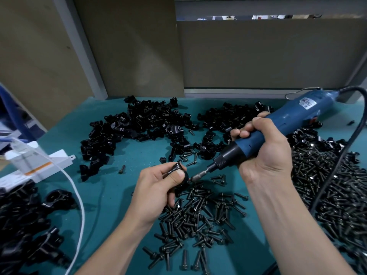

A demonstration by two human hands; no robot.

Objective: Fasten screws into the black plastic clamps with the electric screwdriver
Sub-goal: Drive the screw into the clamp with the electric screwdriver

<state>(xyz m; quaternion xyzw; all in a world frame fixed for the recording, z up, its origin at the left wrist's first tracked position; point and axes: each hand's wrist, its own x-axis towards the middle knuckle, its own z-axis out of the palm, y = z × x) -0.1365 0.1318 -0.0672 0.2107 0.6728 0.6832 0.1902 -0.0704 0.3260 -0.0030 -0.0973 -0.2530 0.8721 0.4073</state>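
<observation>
Black plastic clamp (183,178) sat at frame centre, pinched between thumb and curled fingers of the left hand (156,187), while the right hand (262,151) gripped the blue electric screwdriver (288,120), its bit meeting the clamp, above loose screws (198,219) and heaped clamps (143,120) on the teal table (119,195).

Blue electric screwdriver (278,126) with black collar and cord, gripped in right hand (264,153), tilted down-left, silver bit tip right up against a small black plastic clamp (185,179) pinched in left hand (156,187). Loads of loose black plastic clamps (143,120) heaped at the back of the teal tabletop (129,175). Dark metal screws (198,215) scattered up front, piled thick on the right.
</observation>
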